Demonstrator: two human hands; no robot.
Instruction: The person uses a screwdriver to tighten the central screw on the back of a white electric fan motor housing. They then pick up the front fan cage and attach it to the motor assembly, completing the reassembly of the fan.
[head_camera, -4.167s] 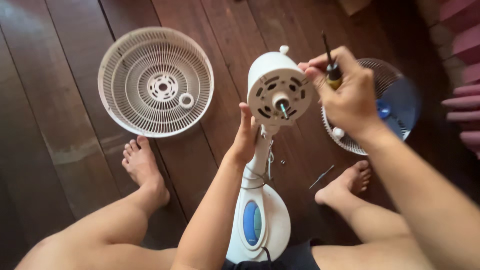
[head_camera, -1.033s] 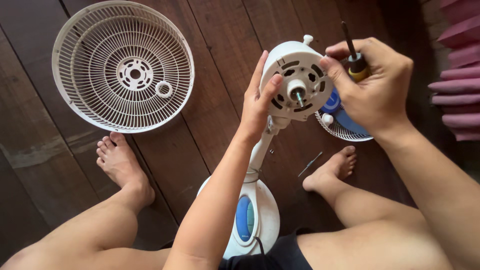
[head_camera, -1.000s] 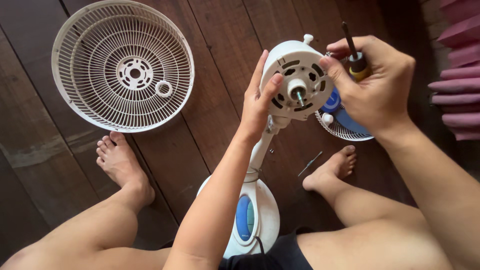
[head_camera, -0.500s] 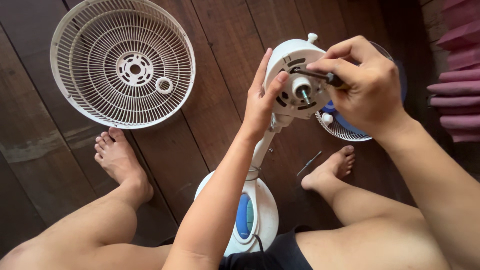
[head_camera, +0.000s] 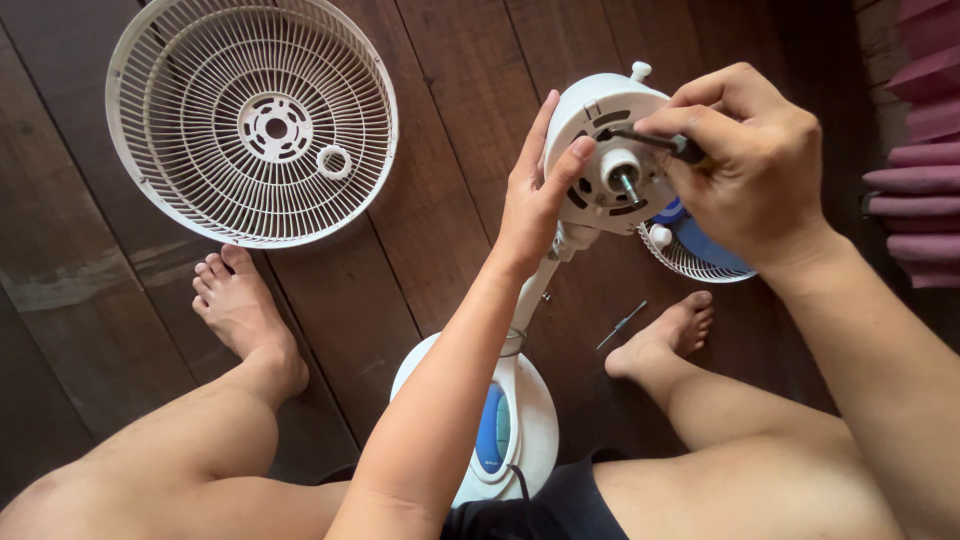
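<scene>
White plastic, round and vented: the motor housing of a pedestal fan (head_camera: 608, 150), its face turned up toward the camera, a short metal shaft (head_camera: 630, 187) standing out at its centre; the housing sits between the two hands, atop a white neck that runs down to the oval white base with a blue panel (head_camera: 500, 425) on the dark wooden plank floor (head_camera: 430, 200). Left hand (head_camera: 535, 205): grip spread and laid flat against the left rim of the housing, thumb resting on its face, fingers reaching up behind the edge. Right hand (head_camera: 755, 170): grip pressed together on the dark-handled screwdriver (head_camera: 660, 143), thumb and fingers pinching the handle; the blade lies nearly level, its tip on the upper part of the housing face, just left of the right grip. Well to the left of the left grip, a round white plastic fan guard (head_camera: 255, 115) lies on the floor with a small white ring (head_camera: 334, 160) inside it; below and behind the right grip, a second white guard holding blue blades (head_camera: 695, 250), partly hidden by the hand. Below the right grip, near the person's right foot (head_camera: 665, 335), a thin metal rod (head_camera: 621, 326) on the floor; the left foot (head_camera: 240, 305) rests below the first guard.
</scene>
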